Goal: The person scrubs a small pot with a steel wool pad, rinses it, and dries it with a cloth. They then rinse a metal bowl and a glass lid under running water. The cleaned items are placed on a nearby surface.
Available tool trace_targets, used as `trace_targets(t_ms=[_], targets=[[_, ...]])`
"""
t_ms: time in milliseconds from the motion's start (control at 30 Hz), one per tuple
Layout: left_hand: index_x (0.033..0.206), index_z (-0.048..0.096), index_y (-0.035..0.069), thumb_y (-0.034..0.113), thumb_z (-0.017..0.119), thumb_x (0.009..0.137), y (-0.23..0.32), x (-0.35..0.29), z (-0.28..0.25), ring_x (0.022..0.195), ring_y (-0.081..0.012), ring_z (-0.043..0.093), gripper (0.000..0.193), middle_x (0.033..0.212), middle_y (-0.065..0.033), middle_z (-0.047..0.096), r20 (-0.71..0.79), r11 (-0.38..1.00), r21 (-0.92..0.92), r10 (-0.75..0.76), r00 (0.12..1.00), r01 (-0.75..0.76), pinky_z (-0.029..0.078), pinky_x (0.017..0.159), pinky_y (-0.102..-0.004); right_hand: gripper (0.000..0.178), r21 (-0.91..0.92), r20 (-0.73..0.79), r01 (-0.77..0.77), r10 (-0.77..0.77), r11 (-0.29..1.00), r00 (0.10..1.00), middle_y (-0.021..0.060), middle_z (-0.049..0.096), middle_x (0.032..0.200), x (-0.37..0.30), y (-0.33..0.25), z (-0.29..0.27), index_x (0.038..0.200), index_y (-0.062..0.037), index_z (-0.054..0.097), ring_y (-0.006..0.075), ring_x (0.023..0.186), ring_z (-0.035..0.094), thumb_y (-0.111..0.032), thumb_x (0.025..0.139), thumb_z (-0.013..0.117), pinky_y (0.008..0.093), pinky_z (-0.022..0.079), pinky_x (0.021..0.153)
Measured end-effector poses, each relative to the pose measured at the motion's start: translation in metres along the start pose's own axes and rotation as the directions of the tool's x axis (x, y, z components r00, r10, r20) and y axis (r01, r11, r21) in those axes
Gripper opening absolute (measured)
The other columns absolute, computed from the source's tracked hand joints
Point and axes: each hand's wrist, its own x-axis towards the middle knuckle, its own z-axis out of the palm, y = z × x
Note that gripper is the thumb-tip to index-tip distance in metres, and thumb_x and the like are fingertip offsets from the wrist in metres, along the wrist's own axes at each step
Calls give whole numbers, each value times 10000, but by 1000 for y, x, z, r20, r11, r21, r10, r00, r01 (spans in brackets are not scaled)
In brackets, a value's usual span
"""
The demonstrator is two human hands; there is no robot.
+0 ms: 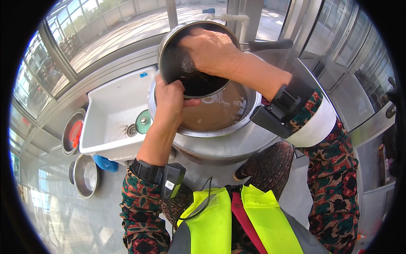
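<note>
A deep steel pot [203, 86] with a dark, wet inside is tilted toward me over a wide metal basin [230, 130] of murky brown water. My left hand [170, 95] grips the pot's near left rim. Inside the pot, my right hand [211, 51] presses against the upper wall with its fingers curled. Its fingertips are partly hidden, and I cannot make out what they hold, if anything. Whitish wet specks show on the pot wall beside that hand. A long black handle [270, 44] sticks out to the right behind my right wrist.
Left of the basin is a white sink [108, 106] with a green round lid [144, 121] beside its drain. A metal bowl with a red item [76, 132], a steel pan [86, 178] and a blue object [105, 163] lie lower left. Behind stands a pipe with a blue-handled tap [209, 11].
</note>
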Motion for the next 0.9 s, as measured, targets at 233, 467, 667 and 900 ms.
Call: trace_targets(t_ms=[233, 467, 667, 900], targets=[[1203, 406, -22, -29, 392, 746, -1, -5, -1, 700, -274, 632, 457, 974, -166, 545, 19, 999, -27, 25, 1000, -25, 590, 427, -335, 256, -13, 396, 138, -122, 990, 910, 144, 627, 1132, 0, -17, 20, 1015, -85, 709, 338, 1042, 630, -125, 782, 612, 426, 520, 876], [1187, 403, -27, -35, 390, 754, -6, -4, 2, 673, -288, 638, 433, 981, -190, 548, 7, 1000, -18, -17, 1000, 17, 580, 413, -328, 155, -192, 507, 281, -150, 940, 849, 157, 661, 903, -10, -9, 6, 855, -52, 719, 338, 828, 672, -145, 759, 639, 429, 542, 705], [1198, 388, -23, -39, 371, 759, 0, -4, -7, 650, -294, 648, 440, 1003, -215, 545, 12, 1000, -29, 9, 1000, -9, 571, 402, -321, 203, -357, 503, 184, 22, 916, 864, 146, 683, 988, -12, 3, -10, 938, -78, 729, 286, 937, 672, -147, 770, 640, 402, 545, 775], [1203, 372, -26, -47, 361, 748, 9, -6, -6, 567, -310, 647, 455, 887, -208, 595, 132, 991, -63, -110, 985, 119, 549, 371, -305, 230, -89, 51, -27, 31, 996, 998, 170, 638, 1059, 11, -4, 1, 996, -76, 695, 338, 983, 655, -119, 787, 609, 432, 536, 827]])
